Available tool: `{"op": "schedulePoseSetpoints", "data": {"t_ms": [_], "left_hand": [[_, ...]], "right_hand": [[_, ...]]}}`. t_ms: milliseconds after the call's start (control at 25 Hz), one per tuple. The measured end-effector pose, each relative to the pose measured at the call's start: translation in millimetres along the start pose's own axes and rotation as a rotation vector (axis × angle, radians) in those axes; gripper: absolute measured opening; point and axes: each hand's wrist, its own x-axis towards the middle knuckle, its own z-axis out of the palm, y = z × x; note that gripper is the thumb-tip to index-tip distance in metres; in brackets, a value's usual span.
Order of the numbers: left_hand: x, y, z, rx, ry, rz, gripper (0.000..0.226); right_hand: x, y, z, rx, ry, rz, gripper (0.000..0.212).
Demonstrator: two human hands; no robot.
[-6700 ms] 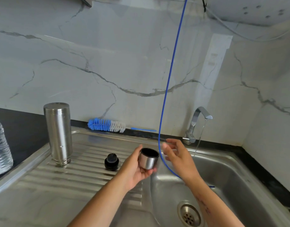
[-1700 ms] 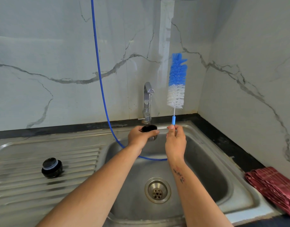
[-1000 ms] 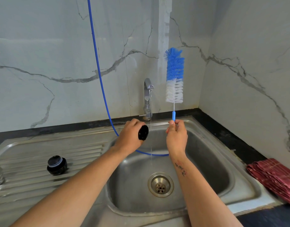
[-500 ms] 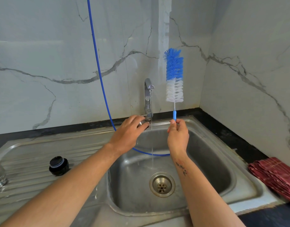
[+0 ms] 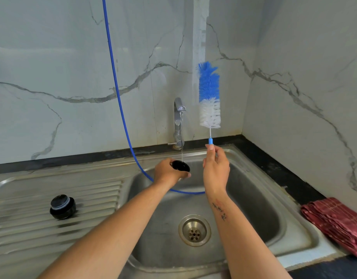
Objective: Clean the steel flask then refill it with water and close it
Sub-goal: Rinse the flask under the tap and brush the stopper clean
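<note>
My left hand [image 5: 169, 172] curls around the flask's small cup-shaped cap [image 5: 181, 166], holding it over the sink basin [image 5: 254, 202] with its dark opening turned up under a thin stream of water [image 5: 181, 137] falling from the single steel tap [image 5: 178, 121]; I cannot tell how much water sits inside it. My right hand [image 5: 216, 168] pinches the blue handle tip of one bottle brush [image 5: 209, 97], held upright beside the tap, its bristles blue at the top and white below. The basin holds no objects, only its one round drain [image 5: 194, 230] at the bottom. One blue hose [image 5: 117, 87] hangs down the marble wall and loops into the basin behind my hands. On the ribbed draining board [image 5: 32, 238] to the left stands one black stopper [image 5: 62, 207], well apart from my hands. The flask body itself is out of view. One folded red cloth [image 5: 337, 224] lies on the counter at the sink's right edge.
</note>
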Motion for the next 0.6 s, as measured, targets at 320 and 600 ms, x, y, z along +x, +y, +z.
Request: {"op": "schedulePoseSetpoints", "data": {"t_ms": [320,600], "left_hand": [[-25.0,-15.5,-70.0,-0.61,0.014,-0.019,0.056],[-44.7,-54.6,-156.8,-1.33,0.084,-0.092,0.083]], "right_hand": [[-12.1,-8.7,2.5,0.097,-0.311,-0.111,0.02],[-24.4,-9.7,10.3,-0.027,-0.607,-0.187,0.026]]}}
